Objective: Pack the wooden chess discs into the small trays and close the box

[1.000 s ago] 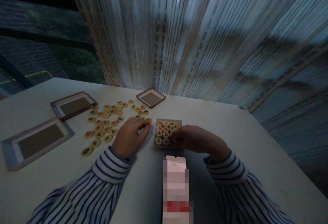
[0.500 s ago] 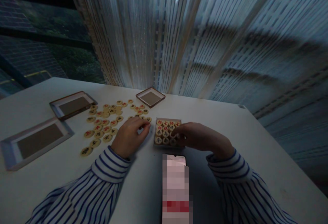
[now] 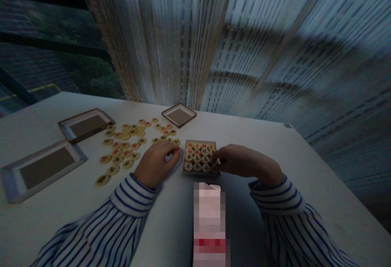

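A small box [image 3: 200, 173] on the white table holds rows of round wooden pieces with red or black characters. My right hand [image 3: 233, 160] reaches over the box's right side, fingertips on the pieces in the right column and hiding part of them; whether a piece is between the fingers cannot be made out. My left hand [image 3: 159, 161] rests on the table left of the box, thumb and fingertips drawn together, and anything between them is too small to tell. Loose round pieces [image 3: 117, 160] lie scattered left of and beyond my left hand.
A phone with a blurred screen [image 3: 209, 218] lies just in front of the box. Two open trays [image 3: 85, 125], [image 3: 45, 171] stand at the left, and a smaller tray [image 3: 179, 115] at the back edge. Beaded curtains [image 3: 171, 35] hang behind the table [image 3: 259, 136].
My right hand has shifted slightly right over the box, uncovering more pieces in its third column. My left hand has barely moved.
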Demonstrator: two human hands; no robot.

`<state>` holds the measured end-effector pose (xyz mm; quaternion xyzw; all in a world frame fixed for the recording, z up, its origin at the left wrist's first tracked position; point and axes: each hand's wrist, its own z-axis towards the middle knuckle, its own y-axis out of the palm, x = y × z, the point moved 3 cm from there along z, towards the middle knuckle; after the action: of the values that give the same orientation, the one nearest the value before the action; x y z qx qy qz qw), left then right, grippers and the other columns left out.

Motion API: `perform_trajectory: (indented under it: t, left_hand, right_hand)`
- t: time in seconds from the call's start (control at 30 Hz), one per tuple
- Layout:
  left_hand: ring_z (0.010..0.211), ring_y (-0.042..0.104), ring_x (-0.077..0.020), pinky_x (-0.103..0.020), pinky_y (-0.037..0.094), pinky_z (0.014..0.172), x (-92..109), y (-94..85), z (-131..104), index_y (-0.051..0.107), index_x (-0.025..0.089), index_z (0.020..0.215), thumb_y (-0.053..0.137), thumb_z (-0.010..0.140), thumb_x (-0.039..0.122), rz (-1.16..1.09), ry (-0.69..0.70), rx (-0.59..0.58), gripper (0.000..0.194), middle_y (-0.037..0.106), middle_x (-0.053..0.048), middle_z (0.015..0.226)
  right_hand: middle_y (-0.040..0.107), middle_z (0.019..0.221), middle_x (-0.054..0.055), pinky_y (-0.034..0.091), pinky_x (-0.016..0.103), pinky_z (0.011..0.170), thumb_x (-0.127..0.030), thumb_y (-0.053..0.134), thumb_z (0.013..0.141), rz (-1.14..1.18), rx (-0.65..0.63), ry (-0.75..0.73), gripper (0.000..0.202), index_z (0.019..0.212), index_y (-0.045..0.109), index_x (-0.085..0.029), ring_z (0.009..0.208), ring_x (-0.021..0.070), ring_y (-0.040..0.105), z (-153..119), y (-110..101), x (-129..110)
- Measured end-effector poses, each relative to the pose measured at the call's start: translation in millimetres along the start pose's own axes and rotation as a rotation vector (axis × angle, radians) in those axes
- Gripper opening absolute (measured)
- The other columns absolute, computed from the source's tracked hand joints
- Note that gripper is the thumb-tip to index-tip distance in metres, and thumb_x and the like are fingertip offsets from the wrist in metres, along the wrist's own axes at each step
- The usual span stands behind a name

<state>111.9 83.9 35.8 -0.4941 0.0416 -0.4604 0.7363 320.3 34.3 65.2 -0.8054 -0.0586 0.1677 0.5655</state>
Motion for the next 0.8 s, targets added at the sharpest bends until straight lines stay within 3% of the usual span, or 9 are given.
perform_trajectory:
  t: [0.37, 0.8]
  left_hand:
    - [0.070, 0.057, -0.0164, -0.029, 0.046, 0.066, 1.0, 0.5, 0.4, 0.062, 0.016, 0.079, 0.048, 0.080, 0.023, 0.003, 0.003, -0.001, 0.016, 0.064, -0.004, 0.072]
    - [0.071, 0.057, -0.0166, -0.030, 0.047, 0.067, 2.4, -0.4, 0.4, 0.062, 0.016, 0.079, 0.046, 0.081, 0.025, 0.008, -0.001, -0.006, 0.018, 0.063, -0.004, 0.072]
  right_hand:
    - [0.067, 0.085, 0.004, 0.033, 0.023, 0.056, -0.026, 0.048, 0.083, -0.037, 0.150, -0.168, 0.019, 0.093, 0.064, -0.021, 0.071, 0.0142, 0.058, 13.7, 7.1, -34.7]
    - [0.066, 0.078, 0.002, 0.026, 0.024, 0.052, -0.027, 0.044, 0.086, -0.071, 0.142, -0.205, 0.020, 0.083, 0.063, -0.020, 0.064, 0.0116, 0.055, 15.3, 11.3, -34.7]
